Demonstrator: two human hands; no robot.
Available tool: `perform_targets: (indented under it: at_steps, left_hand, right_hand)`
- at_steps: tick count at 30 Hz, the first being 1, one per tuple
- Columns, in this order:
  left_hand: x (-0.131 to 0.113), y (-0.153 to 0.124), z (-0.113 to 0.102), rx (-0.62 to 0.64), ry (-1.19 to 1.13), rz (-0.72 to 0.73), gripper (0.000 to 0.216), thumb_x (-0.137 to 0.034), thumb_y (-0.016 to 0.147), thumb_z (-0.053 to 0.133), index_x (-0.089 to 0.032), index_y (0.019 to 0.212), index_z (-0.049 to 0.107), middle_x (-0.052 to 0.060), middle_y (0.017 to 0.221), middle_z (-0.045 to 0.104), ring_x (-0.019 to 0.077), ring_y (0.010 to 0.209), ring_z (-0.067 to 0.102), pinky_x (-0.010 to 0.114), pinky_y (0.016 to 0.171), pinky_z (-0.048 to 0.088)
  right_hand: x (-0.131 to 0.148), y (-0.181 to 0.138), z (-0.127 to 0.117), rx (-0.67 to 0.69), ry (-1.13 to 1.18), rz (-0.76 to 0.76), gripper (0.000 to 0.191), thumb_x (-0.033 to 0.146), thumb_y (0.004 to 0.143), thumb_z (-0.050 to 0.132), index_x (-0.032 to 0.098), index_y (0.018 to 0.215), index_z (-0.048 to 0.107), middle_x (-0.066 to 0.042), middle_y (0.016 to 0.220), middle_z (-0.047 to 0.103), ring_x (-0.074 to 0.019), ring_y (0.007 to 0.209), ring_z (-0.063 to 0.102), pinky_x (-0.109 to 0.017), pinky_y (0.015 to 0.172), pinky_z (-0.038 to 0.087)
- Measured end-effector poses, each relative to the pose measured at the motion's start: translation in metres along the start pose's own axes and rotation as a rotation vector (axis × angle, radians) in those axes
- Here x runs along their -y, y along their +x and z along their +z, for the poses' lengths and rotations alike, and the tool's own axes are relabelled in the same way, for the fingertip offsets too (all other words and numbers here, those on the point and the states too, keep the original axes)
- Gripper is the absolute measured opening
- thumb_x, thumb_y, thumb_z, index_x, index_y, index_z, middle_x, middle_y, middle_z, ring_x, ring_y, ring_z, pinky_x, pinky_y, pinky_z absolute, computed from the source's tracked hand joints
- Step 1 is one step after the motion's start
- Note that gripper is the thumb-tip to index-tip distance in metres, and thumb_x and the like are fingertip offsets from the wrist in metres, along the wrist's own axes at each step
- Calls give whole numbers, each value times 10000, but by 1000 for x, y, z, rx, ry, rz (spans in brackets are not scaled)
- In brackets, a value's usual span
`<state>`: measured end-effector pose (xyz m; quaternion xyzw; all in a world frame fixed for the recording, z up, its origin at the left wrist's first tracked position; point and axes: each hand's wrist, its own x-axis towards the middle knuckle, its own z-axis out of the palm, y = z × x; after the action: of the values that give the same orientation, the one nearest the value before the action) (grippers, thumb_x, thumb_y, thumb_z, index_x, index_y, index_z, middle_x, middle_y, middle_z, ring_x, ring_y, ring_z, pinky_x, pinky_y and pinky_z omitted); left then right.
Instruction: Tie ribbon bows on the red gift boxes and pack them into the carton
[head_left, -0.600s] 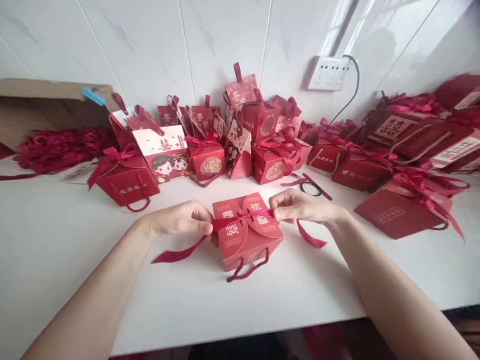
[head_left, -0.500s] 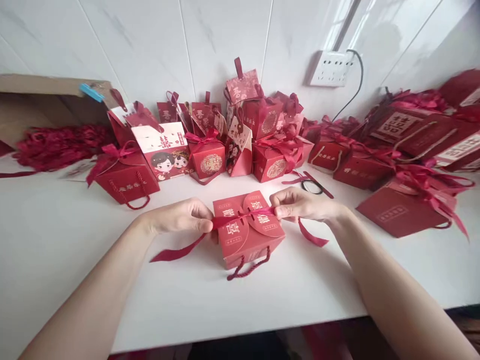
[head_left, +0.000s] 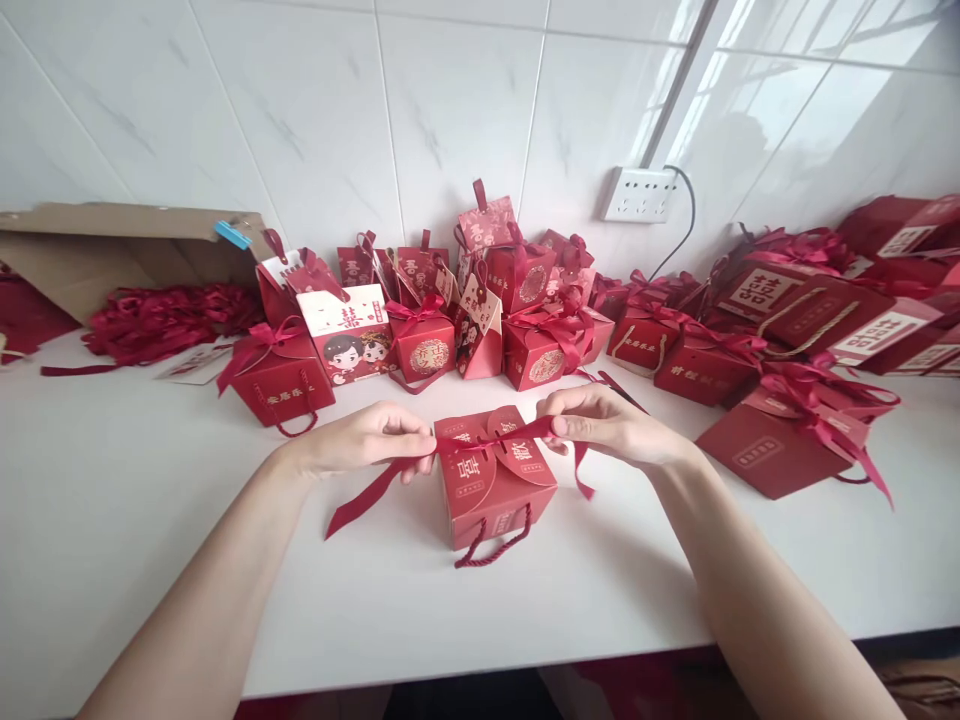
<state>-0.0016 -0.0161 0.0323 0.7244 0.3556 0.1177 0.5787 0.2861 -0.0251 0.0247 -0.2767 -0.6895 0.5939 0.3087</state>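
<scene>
A red gift box (head_left: 499,485) with gold lettering and a rope handle at its front stands on the white table before me. A dark red ribbon (head_left: 491,440) crosses its lid, twisted at the middle. At the box's left side my left hand (head_left: 382,440) pinches one end of the ribbon, and a tail hangs down from it to the table. My right hand (head_left: 589,420) grips the other end above the right edge of the lid. A shorter tail dangles below that hand.
Finished-looking red boxes with bows (head_left: 420,340) line the white tiled wall. More boxes (head_left: 780,440) stand at the right. A cardboard carton (head_left: 127,225) and a pile of red ribbon (head_left: 165,320) lie at the left. A socket panel (head_left: 637,195) is on the wall.
The view has tilted up, so things sit lower. Both hands still grip the ribbon; its right part now rises off the lid, and the right tail hangs nearer the box.
</scene>
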Motion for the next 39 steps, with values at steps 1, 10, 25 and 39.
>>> perform_targets:
  at_steps: [1,10,25,39]
  left_hand:
    - [-5,-2,2,-36,20,-5,327,-408,827,554,-141,650,619,26,657,613,106,575,542,211,563,420]
    - [-48,-19,21,-218,471,-103,346,-462,787,549,-244,1056,535,-25,711,556,97,522,462,200,452,328]
    - [-75,-16,39,-403,1039,181,206,-310,865,432,-213,842,612,28,1005,564,135,739,563,240,667,404]
    - [-97,-18,29,-355,989,-59,212,-422,724,621,-220,662,615,-10,638,578,131,539,464,226,492,281]
  right_hand:
    - [2,0,5,-32,5,-57,219,360,786,654,165,688,636,-23,753,607,-119,676,557,-249,603,431]
    - [-1,16,51,-297,-192,-203,239,386,821,592,174,770,689,-17,731,658,-138,650,574,-249,587,439]
    - [-16,24,61,-366,-207,-320,104,186,826,505,176,892,586,-35,850,660,-149,817,626,-297,778,482]
    - [-18,26,60,-378,-148,-313,92,241,805,566,156,807,603,-28,818,677,-130,758,631,-270,734,485]
